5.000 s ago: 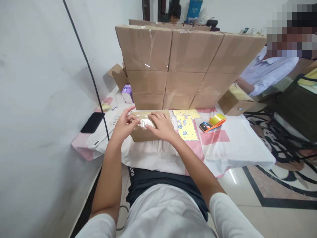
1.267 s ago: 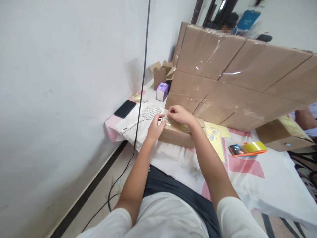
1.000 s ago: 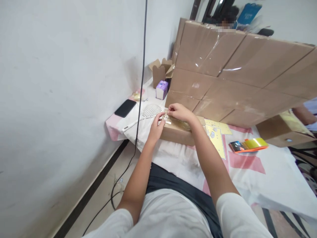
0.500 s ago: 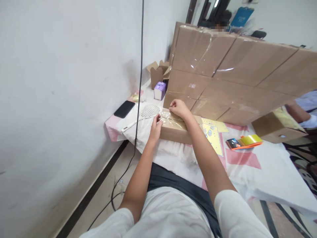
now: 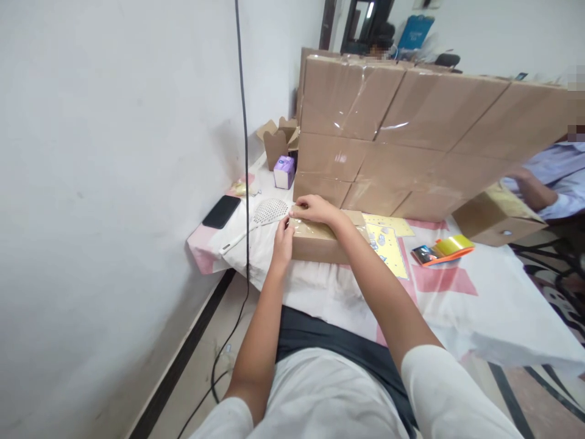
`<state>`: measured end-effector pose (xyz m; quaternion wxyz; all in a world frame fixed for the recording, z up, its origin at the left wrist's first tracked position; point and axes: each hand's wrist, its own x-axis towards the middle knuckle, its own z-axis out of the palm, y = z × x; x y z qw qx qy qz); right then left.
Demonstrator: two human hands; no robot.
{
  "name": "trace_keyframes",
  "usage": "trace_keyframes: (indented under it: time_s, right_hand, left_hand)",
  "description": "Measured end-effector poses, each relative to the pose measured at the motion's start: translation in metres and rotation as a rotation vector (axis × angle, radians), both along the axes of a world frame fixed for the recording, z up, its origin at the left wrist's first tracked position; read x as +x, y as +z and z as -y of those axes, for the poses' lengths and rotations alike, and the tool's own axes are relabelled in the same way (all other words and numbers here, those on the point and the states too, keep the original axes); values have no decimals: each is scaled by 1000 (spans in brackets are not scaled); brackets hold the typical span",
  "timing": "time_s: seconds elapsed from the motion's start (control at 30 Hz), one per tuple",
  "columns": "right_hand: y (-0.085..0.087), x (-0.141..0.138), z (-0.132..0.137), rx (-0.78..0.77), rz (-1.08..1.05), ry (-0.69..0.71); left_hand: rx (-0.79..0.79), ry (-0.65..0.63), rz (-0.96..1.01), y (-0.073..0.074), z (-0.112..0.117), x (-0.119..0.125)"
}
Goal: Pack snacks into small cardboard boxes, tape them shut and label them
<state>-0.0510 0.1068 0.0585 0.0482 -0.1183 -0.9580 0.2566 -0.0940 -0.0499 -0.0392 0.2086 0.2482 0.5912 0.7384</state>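
A small cardboard box [image 5: 317, 251] lies on the cloth-covered table in front of me, with shiny clear packing tape [image 5: 311, 229] along its top. My left hand [image 5: 284, 241] is against the box's left end, fingers upright and closed on its edge. Over the top left corner, my right hand [image 5: 315, 209] bends its fingers down onto the taped edge; its fingertips are partly hidden. Right of the box, a tape dispenser with an orange frame [image 5: 443, 250] rests on the table.
Stacked cardboard boxes [image 5: 402, 134] form a wall behind the work. A black cable [image 5: 245, 152] hangs at left near a phone [image 5: 222, 211], a white fly swatter [image 5: 270, 211] and a purple tissue pack [image 5: 284, 171]. Another person's arm [image 5: 537, 189] is beside an open box [image 5: 498, 216] at right.
My right hand has come down from just above the box onto its top left edge. My left hand stays at the left end. The view has shifted slightly.
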Motion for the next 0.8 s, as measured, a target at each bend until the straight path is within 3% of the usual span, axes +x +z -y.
trace_keyframes:
  time_s: [0.43,0.6,0.8]
  right_hand:
    - [3,-11,-9,-78,32,-6]
    - [12,-4,-18,-163,215,64]
    - [11,-3,-29,-181,209,165]
  left_hand:
    - [-65,-21,-11,-4,1,-10]
    - [-62,-15,-38,-6,0,-10]
    - [-87,-24,-52,1,4,-8]
